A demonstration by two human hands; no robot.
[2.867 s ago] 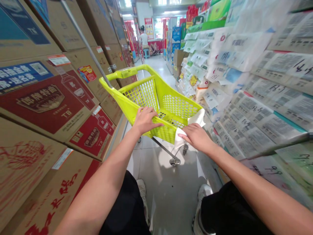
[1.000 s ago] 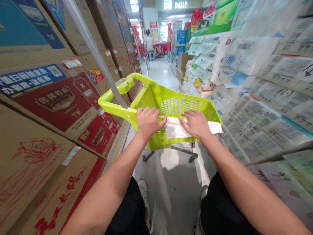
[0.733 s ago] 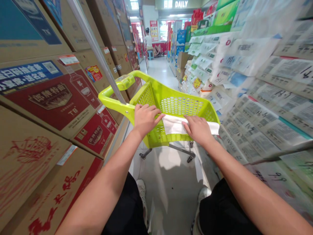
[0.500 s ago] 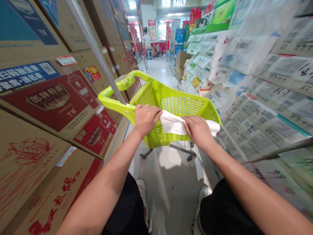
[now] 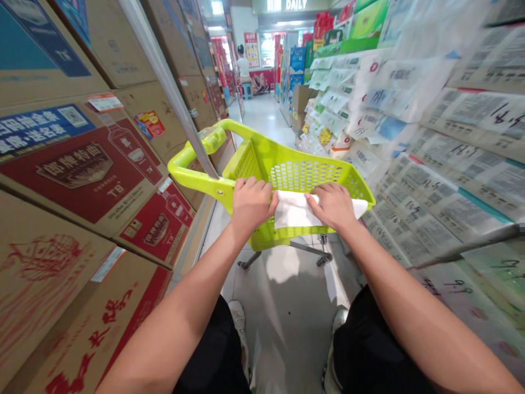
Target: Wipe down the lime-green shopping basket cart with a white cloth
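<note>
A white cloth (image 5: 293, 210) lies draped over the near rim of a lime-green plastic shopping cart (image 5: 303, 169) with perforated walls. It covers the middle and right part of that rim.

My right hand (image 5: 333, 205) presses down on the white cloth, fingers bent over the rim, so the fabric is pinned under palm and fingers. My left hand (image 5: 251, 203) sits just left of the cloth, touching its edge. It is closed around the same rim of the cart (knuckles up, thumb beside the cloth).

The cart stands on a pale tiled floor (image 5: 287, 295), just ahead of my black shorts (image 5: 369, 339).

Left of the cart, stacked brown cardboard boxes (image 5: 82, 169) with red and blue printed labels form a wall. A grey metal pole (image 5: 172, 93) slants up from behind the cart's looped handle (image 5: 197, 153).

Right of the cart, shelves carry white plastic-wrapped packs (image 5: 430, 164) with handwritten prices.

Far beyond the cart, at the aisle's end, a person in a white top (image 5: 243, 65) stands by a blue stool (image 5: 246, 89).
</note>
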